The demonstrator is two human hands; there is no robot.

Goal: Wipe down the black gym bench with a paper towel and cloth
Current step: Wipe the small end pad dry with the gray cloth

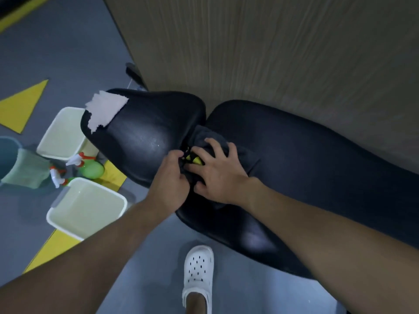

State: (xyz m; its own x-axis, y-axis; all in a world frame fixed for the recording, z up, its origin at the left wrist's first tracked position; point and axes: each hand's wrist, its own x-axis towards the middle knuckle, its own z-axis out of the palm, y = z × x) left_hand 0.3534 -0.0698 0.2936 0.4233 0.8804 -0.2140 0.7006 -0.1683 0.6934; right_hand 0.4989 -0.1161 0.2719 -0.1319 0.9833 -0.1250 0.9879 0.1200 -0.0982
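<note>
Grey floor (68, 53) with yellow markings, wood-panel wall (272, 41) far. Right grip (220, 173) spread flat, palm down, pressing dark cloth (248, 155) at gap between two pads of black bench (317, 155). Left grip (172, 171) curled on near-left edge of cloth, fingertips lost in dark folds. Yellow part (195, 160) peeks between hands, shape unclear. Cloth hard to tell from pad. Pads glossy, slightly streaked. Torn paper towel (104, 109) lies on far-left corner of left pad.

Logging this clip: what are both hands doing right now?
Left hand: fingers curled, gripping the dark cloth.
Right hand: open, fingers spread, pressing the cloth.
</note>
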